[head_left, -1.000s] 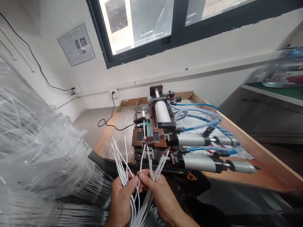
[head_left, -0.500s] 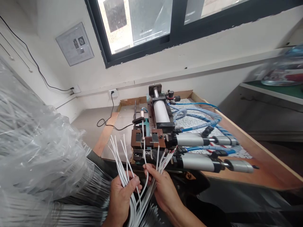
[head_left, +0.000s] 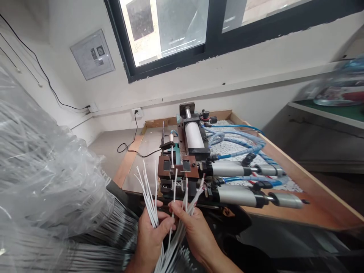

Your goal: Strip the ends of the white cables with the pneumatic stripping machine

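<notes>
My left hand (head_left: 153, 229) is closed round a fan of thin white cables (head_left: 148, 193), their ends pointing up and left. Close beside it, my right hand (head_left: 193, 231) pinches a single white cable (head_left: 174, 185) between thumb and finger and also holds a second bunch (head_left: 196, 199), some of whose tips look reddish. The single cable's tip stands just in front of the brown jaw block (head_left: 178, 170) of a pneumatic machine (head_left: 194, 136). Below the hands the two bunches run together.
Silver cylinders (head_left: 239, 196) and blue hoses (head_left: 241, 151) fill the wooden-edged tray (head_left: 321, 189) at right. Plastic-wrapped cable bundles (head_left: 54, 189) crowd the left. A black cord (head_left: 136, 151) crosses the bench. A green shelf (head_left: 335, 110) juts out at right.
The single cable's tip has come down and away from the machine's jaws. My left hand has moved slightly right, nearer my right hand, and its cables have shifted.
</notes>
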`<state>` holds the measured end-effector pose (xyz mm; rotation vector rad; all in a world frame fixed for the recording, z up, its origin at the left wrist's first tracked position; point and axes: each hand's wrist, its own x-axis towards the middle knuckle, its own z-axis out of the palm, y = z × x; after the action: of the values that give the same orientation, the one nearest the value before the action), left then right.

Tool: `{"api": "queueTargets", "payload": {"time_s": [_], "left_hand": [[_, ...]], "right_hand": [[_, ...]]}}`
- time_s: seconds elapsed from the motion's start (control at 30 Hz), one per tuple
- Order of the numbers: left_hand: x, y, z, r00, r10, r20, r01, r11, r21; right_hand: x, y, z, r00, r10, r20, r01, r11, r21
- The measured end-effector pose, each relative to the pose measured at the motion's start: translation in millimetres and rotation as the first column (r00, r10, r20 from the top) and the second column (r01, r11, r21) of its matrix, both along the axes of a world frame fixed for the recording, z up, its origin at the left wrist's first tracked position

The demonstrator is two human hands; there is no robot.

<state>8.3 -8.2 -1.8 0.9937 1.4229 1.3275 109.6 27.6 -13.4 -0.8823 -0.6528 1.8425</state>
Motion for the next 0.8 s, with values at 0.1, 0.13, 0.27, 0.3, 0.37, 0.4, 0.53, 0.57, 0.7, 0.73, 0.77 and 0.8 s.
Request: {"api": "queueTargets", "payload": {"time_s": [0.1, 0.13, 0.27, 0.3, 0.37, 0.4, 0.53, 0.57, 0.7, 0.73, 0.77, 0.8], "left_hand": [[-1.1, -0.5, -0.4, 0.994, 0.096, 0.058, -0.098, 0.995, 0.024], [-1.7, -0.4, -1.2, 0.987, 0.139, 0.079, -0.142, 0.990, 0.027], [-3.9, 1.2, -5.4, 0.959, 0.239, 0.150, -0.248, 0.968, 0.043], [-4.2, 1.4, -6.0, 0.959, 0.240, 0.152, -0.249, 0.967, 0.047], [-4.5, 1.3, -6.3, 0.965, 0.225, 0.134, -0.233, 0.972, 0.045], [-4.5, 1.0, -6.1, 0.970, 0.213, 0.116, -0.218, 0.975, 0.036], [-5.0, -1.6, -5.1, 0.992, 0.127, -0.005, -0.127, 0.992, -0.012], [-5.1, -2.3, -5.0, 0.994, 0.097, -0.046, -0.098, 0.995, -0.026], [-4.1, -4.3, -4.3, 0.979, -0.042, -0.200, 0.030, 0.998, -0.063], [-3.5, -4.5, -3.9, 0.972, -0.073, -0.224, 0.061, 0.996, -0.061], [-2.8, -4.6, -3.5, 0.967, -0.095, -0.236, 0.084, 0.995, -0.059], [-2.2, -4.5, -3.2, 0.966, -0.100, -0.237, 0.089, 0.994, -0.056]], "right_hand": [[1.7, 2.7, -5.3, 0.991, -0.115, 0.065, 0.117, 0.993, -0.021], [2.2, 4.2, -6.8, 0.990, -0.124, 0.072, 0.127, 0.991, -0.036], [2.0, 9.6, -9.3, 0.995, -0.104, 0.012, 0.104, 0.988, -0.114], [1.6, 10.6, -9.2, 0.995, -0.100, -0.009, 0.098, 0.987, -0.129], [0.9, 11.9, -8.5, 0.994, -0.101, -0.046, 0.093, 0.984, -0.155], [0.6, 12.3, -7.9, 0.993, -0.102, -0.059, 0.091, 0.982, -0.168], [-0.1, 12.6, -3.1, 0.992, -0.078, -0.095, 0.057, 0.977, -0.206], [-0.2, 12.2, -1.3, 0.993, -0.056, -0.107, 0.033, 0.978, -0.208], [-1.4, 7.3, 3.8, 0.984, 0.104, -0.146, -0.122, 0.986, -0.117], [-1.7, 5.4, 3.6, 0.981, 0.139, -0.135, -0.150, 0.985, -0.079], [-1.8, 3.4, 2.5, 0.983, 0.146, -0.115, -0.152, 0.987, -0.046], [-1.7, 1.6, 0.6, 0.988, 0.123, -0.088, -0.125, 0.992, -0.020]]}}
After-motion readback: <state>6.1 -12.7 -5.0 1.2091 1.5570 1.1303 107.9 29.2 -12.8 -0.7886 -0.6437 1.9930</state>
